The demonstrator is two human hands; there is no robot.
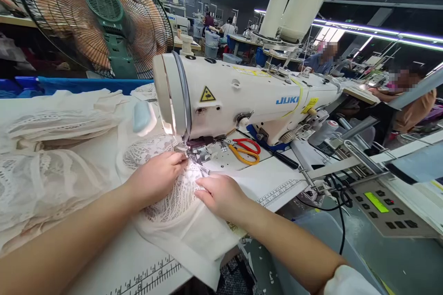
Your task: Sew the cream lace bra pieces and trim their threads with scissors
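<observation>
**Lace at the needle**

My left hand (pixel 157 176) pinches the lace fabric (pixel 180 193) right at the presser foot (pixel 197 154) of the sewing machine (pixel 242 97), near the bench's (pixel 277 179) middle. My right hand (pixel 221 196) lies flat on the fabric, fingers together, just behind. With fingertips this close, a slip could put one under the needle, and the loose lace could bunch. The scissors (pixel 244 150) lie near.

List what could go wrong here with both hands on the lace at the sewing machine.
The left hand has fingertips right beside the presser foot, so a stitch might catch them. The right hand presses the lace fabric close behind; uneven feed may pucker it. The scissors lie near enough to snag the fabric.
</observation>
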